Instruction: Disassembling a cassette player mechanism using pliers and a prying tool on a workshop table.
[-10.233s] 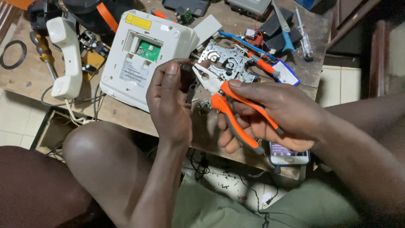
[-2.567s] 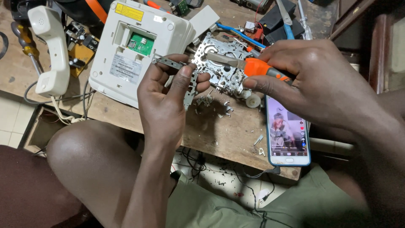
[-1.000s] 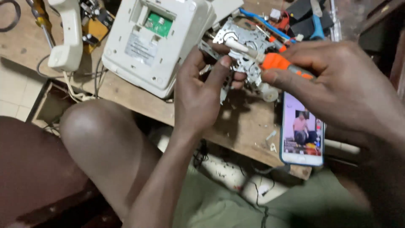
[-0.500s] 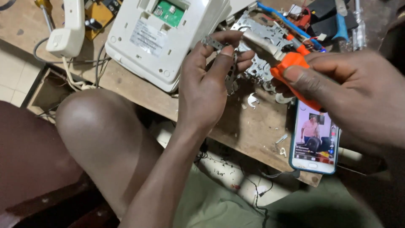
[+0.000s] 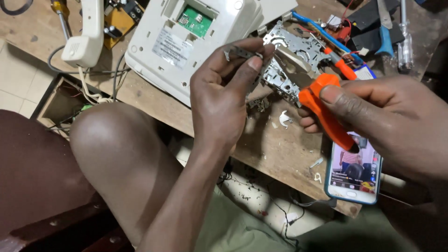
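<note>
Small metal strip (image 5: 239,51) pinched between thumb and fingers of left hand (image 5: 223,93), above the wooden desk (image 5: 275,149). At 3 o'clock, orange-handled pliers (image 5: 326,112) clasped in closed right hand (image 5: 387,121). Metal chassis (image 5: 291,56) just beyond, 1 o'clock. White telephone base (image 5: 186,42) at 10 o'clock; smartphone (image 5: 354,170) at 4 o'clock.

- A small electronics repair bench here, a worn wooden table (image 5: 275,154) scattered with bits of metal.
- A white desk telephone (image 5: 191,42) lies face down, back hatch open on a green circuit board (image 5: 195,19), its handset (image 5: 86,32) off to the side.
- Screwdrivers (image 5: 403,32), loose wires and a stripped metal chassis (image 5: 291,56) crowd the far edge.
- Tiled floor (image 5: 14,79) below.
</note>
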